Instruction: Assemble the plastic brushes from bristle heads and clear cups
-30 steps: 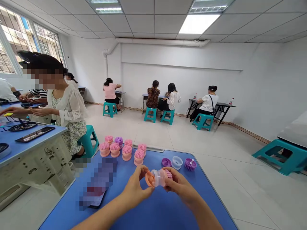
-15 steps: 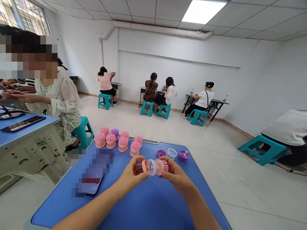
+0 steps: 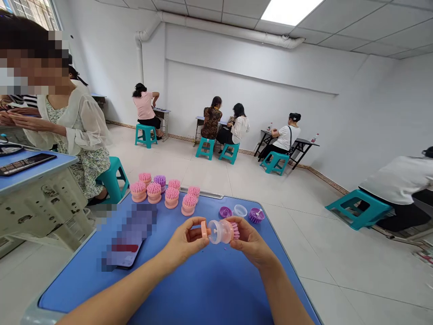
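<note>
Both of my hands hold a small pink-bristled brush (image 3: 220,231) with a clear plastic body and a peach end piece. My left hand (image 3: 185,240) grips the peach end and clear body. My right hand (image 3: 251,241) wraps the bristle end, partly hiding the bristles. Beyond them on the blue table (image 3: 77,289) stand several assembled brushes with pink bristles (image 3: 172,197), and one has purple bristles (image 3: 160,181). Near my right hand lie a purple cap (image 3: 225,212), a clear cup (image 3: 240,211) and a purple bristle head (image 3: 256,215).
A blurred phone (image 3: 126,237) lies on the table, left of my hands. A seated co-worker (image 3: 72,131) works at a blue bench (image 3: 34,164) to the left. Several people sit on teal stools along the far walls. Another person (image 3: 395,185) sits at right.
The brush has turned from tilted to nearly level in my hands. The whole scene has shifted in view as my head moved, with the table sitting smaller and further left.
</note>
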A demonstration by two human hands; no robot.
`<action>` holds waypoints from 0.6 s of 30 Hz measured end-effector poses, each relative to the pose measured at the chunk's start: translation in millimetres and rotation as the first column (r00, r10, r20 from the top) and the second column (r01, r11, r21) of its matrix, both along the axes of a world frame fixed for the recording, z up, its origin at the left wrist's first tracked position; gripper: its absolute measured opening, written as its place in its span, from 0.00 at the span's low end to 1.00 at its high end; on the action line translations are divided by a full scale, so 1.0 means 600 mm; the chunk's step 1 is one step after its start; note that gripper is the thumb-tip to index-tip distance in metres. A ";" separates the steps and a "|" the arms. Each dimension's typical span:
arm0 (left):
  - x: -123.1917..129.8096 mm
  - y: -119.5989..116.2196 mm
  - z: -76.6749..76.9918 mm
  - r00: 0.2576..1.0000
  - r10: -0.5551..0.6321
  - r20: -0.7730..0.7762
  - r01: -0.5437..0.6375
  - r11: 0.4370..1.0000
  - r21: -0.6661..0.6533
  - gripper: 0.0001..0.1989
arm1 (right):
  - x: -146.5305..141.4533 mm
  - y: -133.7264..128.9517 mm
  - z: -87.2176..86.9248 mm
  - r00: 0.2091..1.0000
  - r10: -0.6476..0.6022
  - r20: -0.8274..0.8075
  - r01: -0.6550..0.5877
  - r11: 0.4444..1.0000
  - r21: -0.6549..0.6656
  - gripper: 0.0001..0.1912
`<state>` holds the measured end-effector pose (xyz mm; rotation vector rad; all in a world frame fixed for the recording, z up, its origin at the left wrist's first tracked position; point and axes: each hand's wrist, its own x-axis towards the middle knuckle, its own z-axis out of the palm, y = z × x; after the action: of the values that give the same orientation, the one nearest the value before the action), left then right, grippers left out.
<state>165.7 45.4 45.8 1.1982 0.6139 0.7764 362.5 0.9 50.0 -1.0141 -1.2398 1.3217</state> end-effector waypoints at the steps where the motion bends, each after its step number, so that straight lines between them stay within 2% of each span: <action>1: 0.000 0.000 -0.001 1.000 -0.004 0.006 0.004 1.000 0.000 0.24 | 0.001 -0.001 0.000 1.000 -0.002 0.007 0.002 1.000 0.002 0.22; 8: 0.000 -0.002 -0.001 1.000 -0.021 0.020 0.021 1.000 -0.008 0.24 | 0.000 -0.002 0.000 0.999 -0.007 0.044 0.007 1.000 0.002 0.22; 14: 0.001 -0.003 -0.002 1.000 0.003 -0.016 -0.003 0.998 0.058 0.23 | -0.003 -0.001 0.000 0.997 0.008 0.072 -0.008 1.000 -0.007 0.22; 18: 0.001 -0.001 -0.007 1.000 -0.005 -0.008 0.005 0.999 0.041 0.23 | -0.004 -0.002 0.002 0.996 0.019 0.083 -0.019 1.000 0.005 0.21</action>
<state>166.2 45.0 41.9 1.2403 0.6035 0.7834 360.3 -0.5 51.1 -1.0646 -1.3171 1.3013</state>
